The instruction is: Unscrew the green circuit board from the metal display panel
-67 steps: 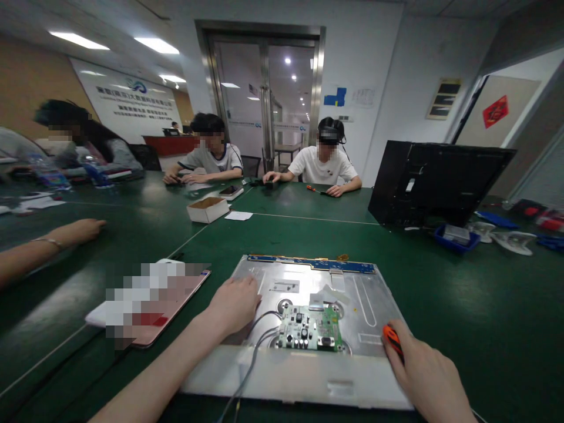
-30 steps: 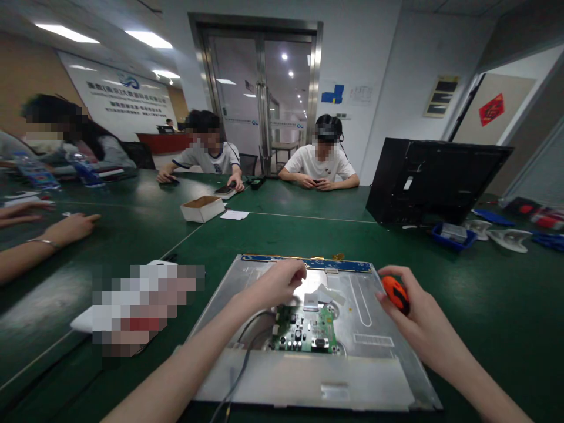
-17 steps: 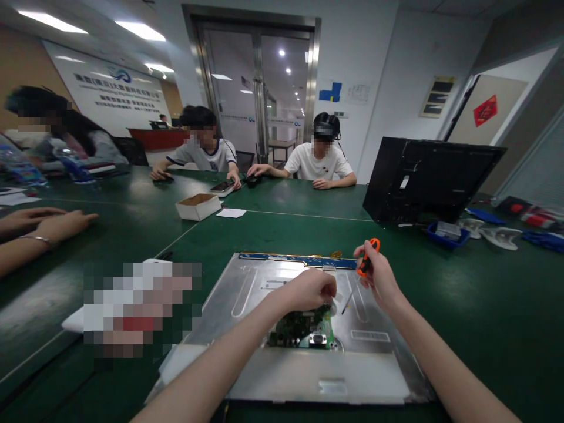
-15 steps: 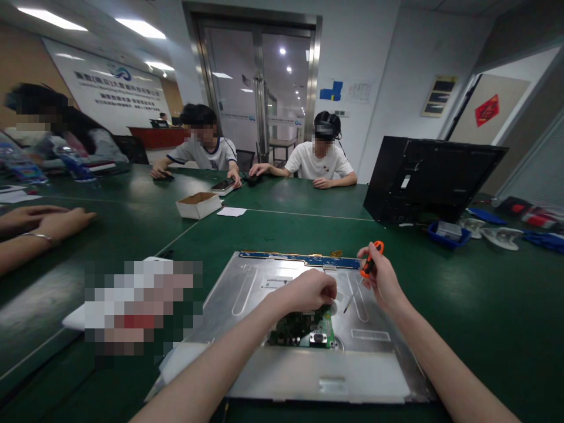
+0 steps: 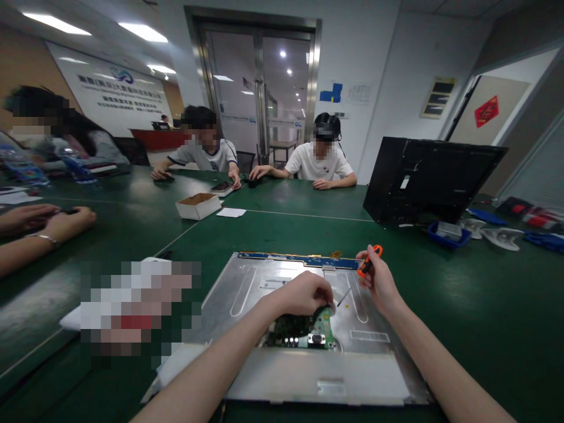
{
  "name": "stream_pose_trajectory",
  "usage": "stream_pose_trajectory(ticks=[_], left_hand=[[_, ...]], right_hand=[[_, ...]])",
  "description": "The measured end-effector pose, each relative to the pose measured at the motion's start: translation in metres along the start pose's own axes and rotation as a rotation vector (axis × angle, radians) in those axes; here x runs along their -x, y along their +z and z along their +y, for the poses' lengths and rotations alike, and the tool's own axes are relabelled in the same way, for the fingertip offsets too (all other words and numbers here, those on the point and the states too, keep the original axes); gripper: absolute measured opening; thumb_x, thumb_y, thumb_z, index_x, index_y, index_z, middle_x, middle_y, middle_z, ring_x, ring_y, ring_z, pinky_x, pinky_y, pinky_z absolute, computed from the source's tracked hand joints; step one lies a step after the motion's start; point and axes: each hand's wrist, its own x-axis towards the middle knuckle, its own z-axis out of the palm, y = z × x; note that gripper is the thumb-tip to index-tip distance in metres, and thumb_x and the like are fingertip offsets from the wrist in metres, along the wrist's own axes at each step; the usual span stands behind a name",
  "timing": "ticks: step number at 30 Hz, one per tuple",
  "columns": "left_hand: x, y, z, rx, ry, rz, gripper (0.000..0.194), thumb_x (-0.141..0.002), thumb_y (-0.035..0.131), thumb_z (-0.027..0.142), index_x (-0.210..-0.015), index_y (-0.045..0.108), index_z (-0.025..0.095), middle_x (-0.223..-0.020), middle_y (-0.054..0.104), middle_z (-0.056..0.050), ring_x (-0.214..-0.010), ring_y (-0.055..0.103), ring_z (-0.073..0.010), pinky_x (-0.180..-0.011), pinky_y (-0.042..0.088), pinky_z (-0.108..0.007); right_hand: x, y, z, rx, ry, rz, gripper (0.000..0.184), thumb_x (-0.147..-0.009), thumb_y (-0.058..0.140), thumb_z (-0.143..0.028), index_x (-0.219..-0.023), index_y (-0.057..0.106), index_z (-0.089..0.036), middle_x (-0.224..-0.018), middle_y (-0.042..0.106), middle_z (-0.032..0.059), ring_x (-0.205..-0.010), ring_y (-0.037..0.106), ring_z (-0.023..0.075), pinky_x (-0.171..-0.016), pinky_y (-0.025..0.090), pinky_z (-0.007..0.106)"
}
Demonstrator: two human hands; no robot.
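Note:
A silvery metal display panel [image 5: 240,288] lies flat on the table in front of me. On it sits a green circuit board [image 5: 326,332], partly hidden under my left wrist. My left hand [image 5: 308,292] is closed in a pinch at the board's upper edge. A pale, rounded piece shows beside its fingertips; whether they grip it I cannot tell. My right hand [image 5: 379,285] is wrapped around the orange and black handle of a screwdriver [image 5: 370,262]. The screwdriver's thin shaft slants down left, with its tip close to my left fingertips. Along the panel's far edge runs a blue circuit strip [image 5: 286,257].
A black monitor casing [image 5: 427,176] stands at the right rear, near a blue tray [image 5: 449,235]. An open white box [image 5: 198,208] and paper [image 5: 231,212] lie farther off. Other people sit around the green table [image 5: 476,329]; a neighbour's hands [image 5: 66,226] rest at left.
The screwdriver tip has shifted left and slightly up, nearer my left fingers. My left hand has moved slightly left. At far left, the neighbour's hands now show a dark object between them.

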Motion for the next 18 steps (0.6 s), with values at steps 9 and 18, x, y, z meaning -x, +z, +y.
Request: stream_pose_trajectory(ticks=[9,18], left_hand=[[-0.0004,0.0001,-0.0032,0.039,-0.016,0.008,0.017,-0.082,0.073,0.004,-0.091,0.084,0.014,-0.086,0.081,-0.006,-0.077,0.07,-0.0187,-0.073,0.05,-0.024],[0.0,-0.0001,-0.0012,0.037,-0.006,-0.004,0.013,-0.081,0.081,0.009,-0.09,0.087,0.016,-0.078,0.077,-0.004,-0.07,0.066,-0.0164,-0.068,0.045,-0.023]], right_hand=[[0.0003,-0.0005,-0.0036,-0.036,-0.003,0.005,0.071,-0.052,0.087,-0.085,-0.072,0.062,-0.022,-0.042,0.038,-0.0128,-0.034,0.029,0.0049,-0.035,0.027,0.019],[0.0012,0.0018,0.0005,-0.058,-0.007,0.02,0.07,-0.053,0.089,-0.083,-0.075,0.062,-0.022,-0.041,0.038,-0.013,-0.033,0.033,0.0061,-0.034,0.026,0.019]])
